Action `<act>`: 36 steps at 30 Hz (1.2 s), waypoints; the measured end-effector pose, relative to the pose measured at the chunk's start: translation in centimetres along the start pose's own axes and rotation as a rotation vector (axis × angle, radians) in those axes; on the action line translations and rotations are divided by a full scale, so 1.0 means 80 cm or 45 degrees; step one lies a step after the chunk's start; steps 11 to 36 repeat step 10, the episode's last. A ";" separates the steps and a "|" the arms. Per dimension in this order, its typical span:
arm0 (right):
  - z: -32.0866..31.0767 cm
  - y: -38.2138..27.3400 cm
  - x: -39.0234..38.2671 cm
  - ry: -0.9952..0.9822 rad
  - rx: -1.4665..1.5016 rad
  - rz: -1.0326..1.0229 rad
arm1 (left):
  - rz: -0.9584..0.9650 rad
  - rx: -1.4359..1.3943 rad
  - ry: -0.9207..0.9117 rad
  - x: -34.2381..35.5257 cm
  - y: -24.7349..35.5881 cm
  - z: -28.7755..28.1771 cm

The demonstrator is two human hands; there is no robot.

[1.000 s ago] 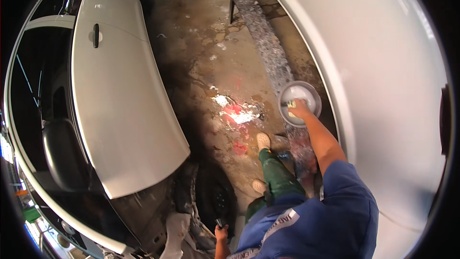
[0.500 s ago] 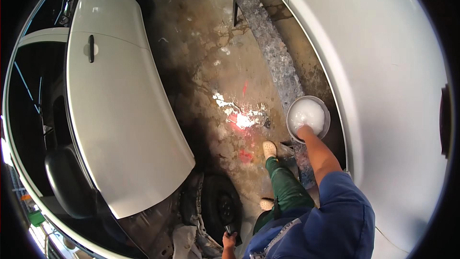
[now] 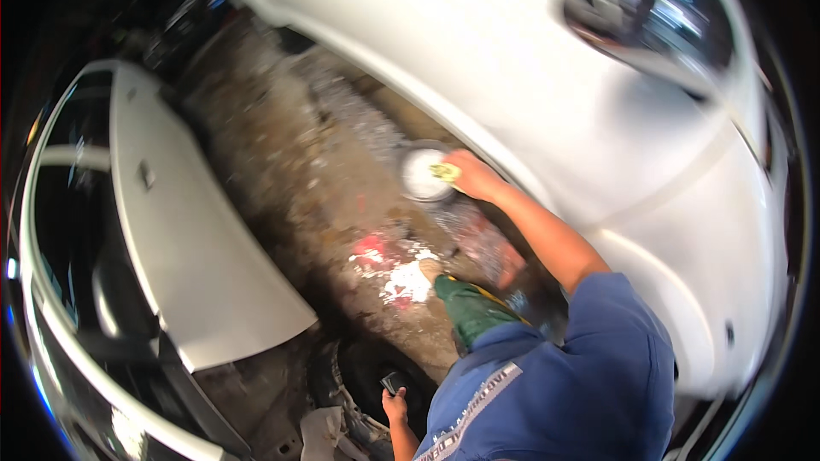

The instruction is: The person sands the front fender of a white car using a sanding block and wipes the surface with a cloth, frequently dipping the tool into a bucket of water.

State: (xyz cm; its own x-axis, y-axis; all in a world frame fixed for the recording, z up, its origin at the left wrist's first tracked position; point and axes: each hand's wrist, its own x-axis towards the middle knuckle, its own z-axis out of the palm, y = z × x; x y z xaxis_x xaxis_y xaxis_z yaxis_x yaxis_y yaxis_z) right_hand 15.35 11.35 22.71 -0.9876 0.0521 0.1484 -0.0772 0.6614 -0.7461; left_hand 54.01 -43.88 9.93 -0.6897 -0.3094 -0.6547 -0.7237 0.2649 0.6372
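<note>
My right hand point(image 3: 471, 176) is closed round a yellow-green sponge point(image 3: 445, 172) at the right side of a round bucket point(image 3: 407, 177) filled with white suds. The bucket stands on a long, worn plank bench point(image 3: 380, 132) beside the white car on my right. Low down at the front, my left hand point(image 3: 394, 406) grips a small dark object point(image 3: 391, 382); its kind is too small and blurred to tell. That hand is close to a bare wheel point(image 3: 363, 367).
A white car point(image 3: 512, 60) fills the right side. Another pale car point(image 3: 188, 230) stands on the left, with its wheel area exposed near my left hand. Between them lies a wet, stained concrete floor point(image 3: 282, 154) with red marks and bright glare.
My right hand has come up out of the suds and now shows the sponge. The view has swung to the right, showing more of the right-hand car. My left hand still holds the dark object.
</note>
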 end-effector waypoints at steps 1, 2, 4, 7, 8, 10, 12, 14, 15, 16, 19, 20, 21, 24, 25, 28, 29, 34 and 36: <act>-0.042 -0.046 -0.030 0.040 0.033 -0.072 | 0.037 0.026 -0.024 -0.002 -0.001 0.000; -0.096 -0.099 -0.066 0.047 0.060 -0.133 | 0.038 -0.003 -0.078 -0.009 0.000 -0.001; -0.202 -0.178 -0.153 0.092 -0.009 -0.030 | 0.104 0.102 -0.193 -0.018 0.003 0.010; -0.329 -0.247 -0.287 0.251 -0.102 0.048 | 0.164 0.206 -0.343 -0.025 -0.014 0.010; -0.362 -0.261 -0.327 0.311 -0.189 0.037 | 0.165 0.320 -0.399 -0.027 -0.020 0.010; -0.428 -0.272 -0.404 0.429 -0.069 0.096 | 0.201 0.453 -0.485 -0.028 -0.015 0.025; -0.428 -0.272 -0.404 0.429 -0.069 0.096 | 0.201 0.453 -0.485 -0.028 -0.015 0.025; -0.428 -0.272 -0.404 0.429 -0.069 0.096 | 0.201 0.453 -0.485 -0.028 -0.015 0.025; -0.428 -0.272 -0.404 0.429 -0.069 0.096 | 0.201 0.453 -0.485 -0.028 -0.015 0.025; -0.428 -0.272 -0.404 0.429 -0.069 0.096 | 0.201 0.453 -0.485 -0.028 -0.015 0.025; -0.428 -0.272 -0.404 0.429 -0.069 0.096 | 0.201 0.453 -0.485 -0.028 -0.015 0.025; -0.428 -0.272 -0.404 0.429 -0.069 0.096 | 0.201 0.453 -0.485 -0.028 -0.015 0.025; -0.428 -0.272 -0.404 0.429 -0.069 0.096 | 0.201 0.453 -0.485 -0.028 -0.015 0.025; -0.428 -0.272 -0.404 0.429 -0.069 0.096 | 0.201 0.453 -0.485 -0.028 -0.015 0.025; -0.428 -0.272 -0.404 0.429 -0.069 0.096 | 0.201 0.453 -0.485 -0.028 -0.015 0.025; -0.428 -0.272 -0.404 0.429 -0.069 0.096 | 0.201 0.453 -0.485 -0.028 -0.015 0.025; -0.428 -0.272 -0.404 0.429 -0.069 0.096 | 0.201 0.453 -0.485 -0.028 -0.015 0.025; -0.428 -0.272 -0.404 0.429 -0.069 0.096 | 0.201 0.453 -0.485 -0.028 -0.015 0.025; -0.428 -0.272 -0.404 0.429 -0.069 0.096 | 0.201 0.453 -0.485 -0.028 -0.015 0.025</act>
